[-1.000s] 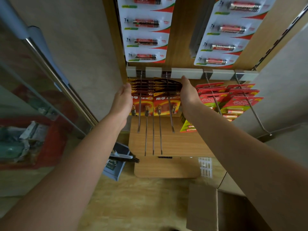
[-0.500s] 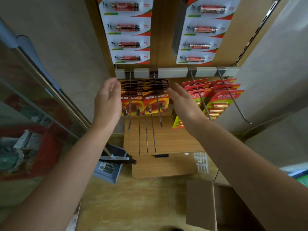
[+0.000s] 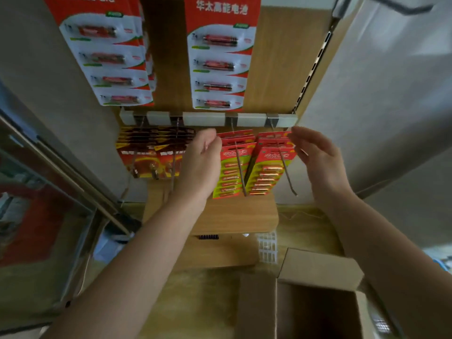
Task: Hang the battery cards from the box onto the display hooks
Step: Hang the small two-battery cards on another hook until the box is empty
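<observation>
One cardboard box point(image 3: 318, 302) nearest, low on the right, flaps open, inside too dark to show whether any battery cards remain. Further up, left hand point(image 3: 200, 162) with fingers loosely curled and nothing visibly in them, knuckles at the left edge of the red-and-green battery cards point(image 3: 230, 167); touching or just short of them, cannot tell. Opposite, right hand point(image 3: 318, 155) spread wide, fingers straight, empty, just beside the right-hand stack. Between the two, both stacks already threaded on their display hooks point(image 3: 241, 174), rod ends free in front. Left of these, dark red-and-yellow battery cards point(image 3: 146, 155) on further hooks. Behind, grey rail point(image 3: 203, 118); above it, large battery cards point(image 3: 217, 64) against the wooden panel point(image 3: 274, 69). Looks like squaring up hung stacks rather than hanging one. Next, most likely: ease both stacks back toward the rail, then reach down into the box for more, if any left.
</observation>
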